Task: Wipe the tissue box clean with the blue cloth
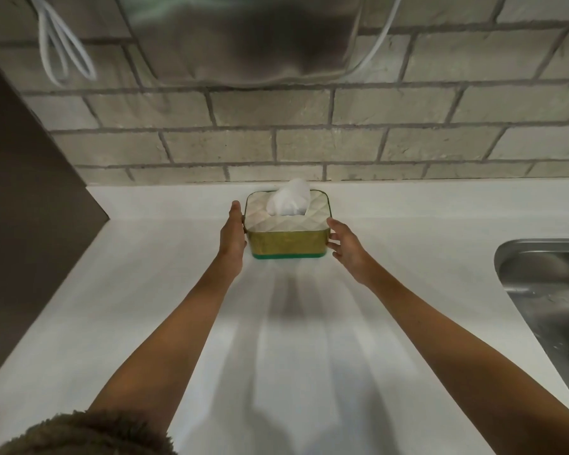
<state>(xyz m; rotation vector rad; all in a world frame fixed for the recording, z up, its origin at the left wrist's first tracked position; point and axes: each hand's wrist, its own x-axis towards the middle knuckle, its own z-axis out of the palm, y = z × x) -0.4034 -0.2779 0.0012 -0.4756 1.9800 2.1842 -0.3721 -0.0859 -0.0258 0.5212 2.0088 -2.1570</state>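
So you've got both arms stretched out over the white counter (165,323), and the tissue box (288,239) sits right between your two hands, back near the brick wall (309,142). It's upright, gold-ish sides with a green band along the bottom, a pale quilted-looking top, and a white tissue (289,198) poking up out of the slot.

Your left hand (232,234) is flat along the box's left side, fingers straight and pointing away from you, palm against it. Not curled around anything, just pressed alongside. Your right hand (345,244) is at the box's right front corner, spread open with fingertips at the edge; it looks like they're touching, but the view's a bit soft there so I can't swear to it. Neither hand has actually closed on the box, it's more of a cupped, both-sides bracket.

Off past your right arm there's the corner of a steel sink (546,290) set into the counter. Beyond your left arm a dark panel (23,208) runs along the counter edge. Above the box, up the wall, there's a blurry metal thing (243,37) with a white cord (60,54) looped to its left.

Something brown and fuzzy (79,435) sits under your left elbow at the frame bottom.
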